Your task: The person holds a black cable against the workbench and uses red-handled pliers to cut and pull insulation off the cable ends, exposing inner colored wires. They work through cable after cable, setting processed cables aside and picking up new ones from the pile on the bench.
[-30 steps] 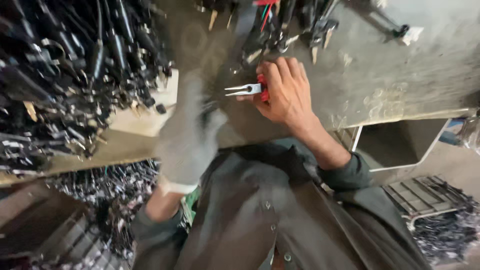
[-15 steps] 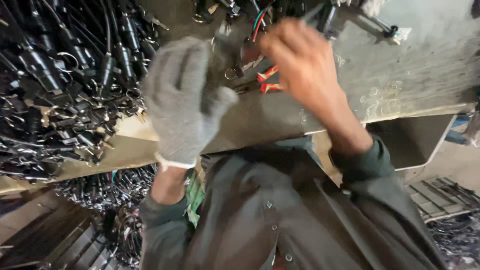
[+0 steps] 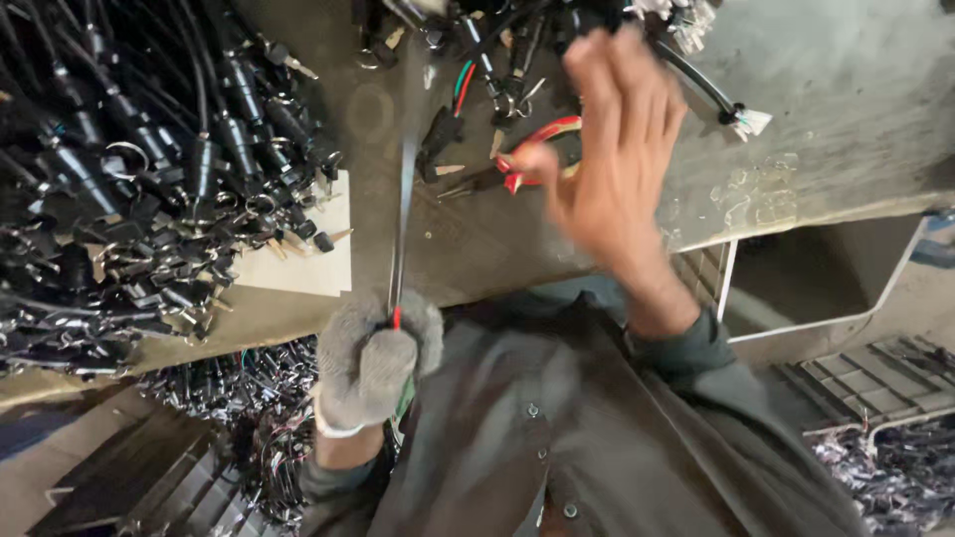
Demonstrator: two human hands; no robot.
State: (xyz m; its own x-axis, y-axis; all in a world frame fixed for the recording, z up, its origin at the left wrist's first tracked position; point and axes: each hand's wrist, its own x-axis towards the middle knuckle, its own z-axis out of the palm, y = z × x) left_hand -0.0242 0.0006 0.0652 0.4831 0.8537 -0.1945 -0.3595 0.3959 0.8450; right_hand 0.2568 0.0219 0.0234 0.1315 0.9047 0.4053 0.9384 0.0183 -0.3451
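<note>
My left hand [image 3: 373,363], in a grey knit glove, is closed near my chest around the lower end of a thin dark cable [image 3: 403,219]. A red bit shows at the top of the fist. The cable runs up, taut and blurred, to the grey worktable [image 3: 856,89]. My bare right hand [image 3: 612,149] hovers blurred over the table with its fingers spread and holds nothing. Just left of its thumb, red-handled pliers [image 3: 532,149] lie on the tabletop among loose wire ends.
A big heap of black cables with connectors and rings [image 3: 139,179] covers the left of the table, beside a white sheet [image 3: 303,264]. A black cable with a white plug [image 3: 746,121] lies at the right. More cables [image 3: 239,418] are piled below. A white-framed opening [image 3: 826,288] is at the right.
My right hand let go of the pliers and lifted off them with its fingers spread. My gloved left hand pulled back from the table toward my chest, drawing the cable taut.
</note>
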